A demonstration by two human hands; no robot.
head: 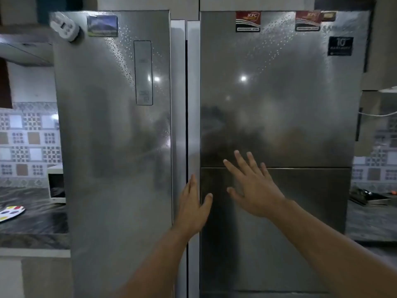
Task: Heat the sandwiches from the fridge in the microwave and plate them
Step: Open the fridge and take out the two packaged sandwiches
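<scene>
While KFC magnets top the fridge, both hands' fingers spread wide, empty.

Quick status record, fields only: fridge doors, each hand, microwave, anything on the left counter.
fridge: side-by-side, steel, both doors shut
left hand: open, at the right door's handle by the centre gap, thumb over its edge
right hand: open, fingers spread in front of the right door, holding nothing
microwave: white, on the left counter, mostly hidden behind the fridge
plate: colourful spots, on the left counter
sandwiches: not in view
</scene>
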